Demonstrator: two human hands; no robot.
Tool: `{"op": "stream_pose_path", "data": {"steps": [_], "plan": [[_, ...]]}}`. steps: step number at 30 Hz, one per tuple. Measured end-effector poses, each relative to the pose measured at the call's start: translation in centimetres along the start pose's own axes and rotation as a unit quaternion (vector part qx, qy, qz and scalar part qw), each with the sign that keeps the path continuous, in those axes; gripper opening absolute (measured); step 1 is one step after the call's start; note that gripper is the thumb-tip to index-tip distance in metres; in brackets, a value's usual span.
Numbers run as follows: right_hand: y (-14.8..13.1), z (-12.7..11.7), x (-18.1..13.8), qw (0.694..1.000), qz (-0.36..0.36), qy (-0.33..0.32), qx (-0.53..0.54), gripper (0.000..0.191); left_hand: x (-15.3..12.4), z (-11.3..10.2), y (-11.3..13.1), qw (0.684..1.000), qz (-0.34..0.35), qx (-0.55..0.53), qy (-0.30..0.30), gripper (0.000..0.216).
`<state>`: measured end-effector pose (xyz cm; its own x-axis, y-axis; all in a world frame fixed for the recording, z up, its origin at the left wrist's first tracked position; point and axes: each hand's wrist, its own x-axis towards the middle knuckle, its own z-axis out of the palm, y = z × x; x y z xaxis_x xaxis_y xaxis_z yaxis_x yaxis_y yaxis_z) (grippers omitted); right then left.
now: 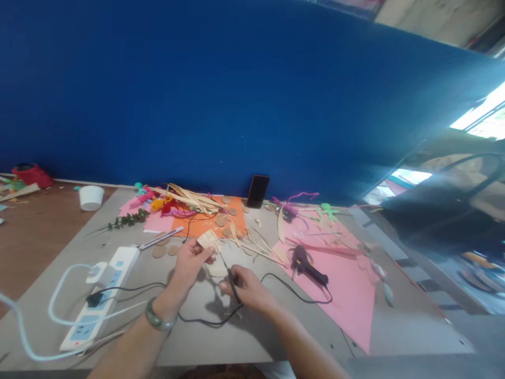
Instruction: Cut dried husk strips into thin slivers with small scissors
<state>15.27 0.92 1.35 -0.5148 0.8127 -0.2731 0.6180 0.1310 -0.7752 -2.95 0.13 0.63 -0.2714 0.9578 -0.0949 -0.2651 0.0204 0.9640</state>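
Observation:
My left hand (190, 263) pinches a flat, pale straw-coloured piece (209, 239) between thumb and fingers, above the middle of the grey board. My right hand (248, 287) is closed around the dark handles of a pair of scissors (232, 282). Their blades point up and left, towards the lower right edge of the pale piece. Whether they touch it, I cannot tell. Just beneath my hands, another pale piece (216, 270) lies on the board (205, 342). A bracelet (158, 316) circles my left wrist.
A black glue gun (305, 265) lies on pink paper (347, 300) at right, its cord running below my hands. A white power strip (100, 300) with cables occupies the left. Straw strips (193, 199), wooden discs (221, 220) and a propped phone (258, 190) are behind, before a blue partition (236, 95).

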Motion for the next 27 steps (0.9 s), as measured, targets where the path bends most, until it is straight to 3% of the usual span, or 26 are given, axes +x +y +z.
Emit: {"op": "stream_pose_path", "data": {"steps": [8, 18, 27], "plan": [[-0.32, -0.09, 0.13, 0.997, 0.011, -0.035, 0.061, 0.042, 0.23, -0.08, 0.01, 0.999, -0.013, 0.019, -0.023, 0.029], [0.34, -0.13, 0.16, 0.999, 0.015, -0.016, 0.039, 0.04, 0.16, -0.32, 0.7, 0.998, -0.04, 0.024, -0.037, 0.024], [0.16, 0.0, 0.15, 0.999, 0.015, -0.03, 0.035, 0.039, 0.65, -0.62, 0.02, 0.997, -0.04, 0.033, -0.058, 0.034]]}}
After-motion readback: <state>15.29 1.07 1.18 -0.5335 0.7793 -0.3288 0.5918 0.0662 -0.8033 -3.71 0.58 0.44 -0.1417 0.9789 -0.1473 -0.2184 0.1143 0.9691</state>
